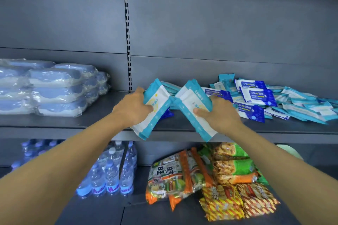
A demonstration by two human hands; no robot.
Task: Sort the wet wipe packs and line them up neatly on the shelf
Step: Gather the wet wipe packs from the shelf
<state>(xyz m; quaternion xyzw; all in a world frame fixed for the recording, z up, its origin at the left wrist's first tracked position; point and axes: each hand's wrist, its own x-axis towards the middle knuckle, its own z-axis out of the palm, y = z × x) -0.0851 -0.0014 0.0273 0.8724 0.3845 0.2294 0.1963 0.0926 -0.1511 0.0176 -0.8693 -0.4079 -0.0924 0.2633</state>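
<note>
My left hand [132, 107] grips a small stack of teal-and-white wet wipe packs [155, 109] above the front edge of the dark shelf [102, 120]. My right hand [219, 115] grips another stack of the same teal-and-white packs [192, 104] just to the right. The two stacks tilt toward each other and nearly meet at the middle. Behind them a few teal packs [170, 87] lie flat. To the right spreads a loose jumble of dark blue 75% alcohol wipe packs [257, 95] and teal packs [301, 109].
Stacked large blue-lidded wipe packs in clear wrap [45, 87] fill the shelf's left part. A slotted upright [128, 42] divides the back panel. On the lower shelf stand water bottles [109, 175] and snack bags [210, 179].
</note>
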